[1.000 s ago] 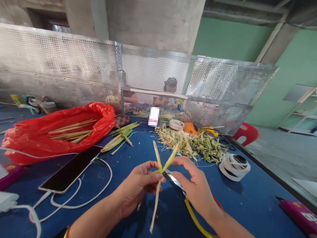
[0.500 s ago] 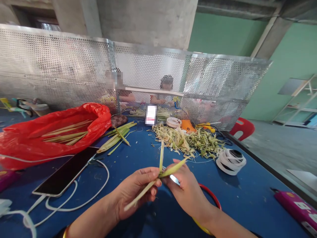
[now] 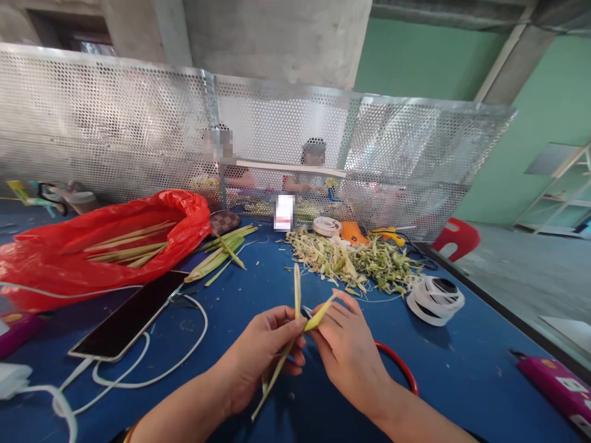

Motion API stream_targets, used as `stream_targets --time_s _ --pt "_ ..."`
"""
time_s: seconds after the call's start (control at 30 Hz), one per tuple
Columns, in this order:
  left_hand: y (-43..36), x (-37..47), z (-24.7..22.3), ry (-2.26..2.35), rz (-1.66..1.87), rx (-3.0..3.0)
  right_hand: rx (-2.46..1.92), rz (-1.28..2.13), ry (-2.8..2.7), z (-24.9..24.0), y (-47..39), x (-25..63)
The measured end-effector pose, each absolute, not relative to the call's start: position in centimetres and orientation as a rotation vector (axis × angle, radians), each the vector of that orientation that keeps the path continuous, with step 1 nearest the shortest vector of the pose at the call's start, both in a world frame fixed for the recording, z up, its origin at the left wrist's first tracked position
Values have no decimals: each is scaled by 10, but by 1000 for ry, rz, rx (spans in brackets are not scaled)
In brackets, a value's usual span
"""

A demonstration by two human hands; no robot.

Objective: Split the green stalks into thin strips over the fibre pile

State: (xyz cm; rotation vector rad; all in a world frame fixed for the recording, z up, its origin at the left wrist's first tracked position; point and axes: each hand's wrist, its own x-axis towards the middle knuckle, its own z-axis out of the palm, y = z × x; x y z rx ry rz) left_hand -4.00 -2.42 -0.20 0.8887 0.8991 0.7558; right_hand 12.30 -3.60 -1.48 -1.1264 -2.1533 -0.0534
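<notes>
Near the middle of the blue table, my left hand [image 3: 272, 344] pinches several pale green corn husk strips [image 3: 297, 292] between thumb and fingers. One strip stands upright and another hangs down below the hand. My right hand [image 3: 346, 344] is closed close beside it, its fingers on a folded yellow-green end of husk [image 3: 319, 315] that points up to the right. A red loop handle [image 3: 401, 364] sticks out under my right hand, and a small metal tip shows between the hands. They look like scissors, mostly hidden by the palm.
Left are a red plastic bag [image 3: 115, 240] of husk strips, loose husks [image 3: 215, 255], a phone [image 3: 133, 314] and a white cable [image 3: 194, 351]. Husk scraps [image 3: 341, 261] and a white tape roll [image 3: 436, 300] lie right. Two people sit behind the perforated metal screen [image 3: 286, 111].
The folded husk end has turned more upright and looks shorter past my fingers. The lower strip has swung down to a steeper angle. My right fingers have come closer around the husk.
</notes>
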Motion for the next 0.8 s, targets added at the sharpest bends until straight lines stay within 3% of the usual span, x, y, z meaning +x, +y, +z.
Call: stream_targets --time_s 0.8 --pt "-22 -36 -4 1044 856 834 -1278 164 -2113 -17 -35 122"
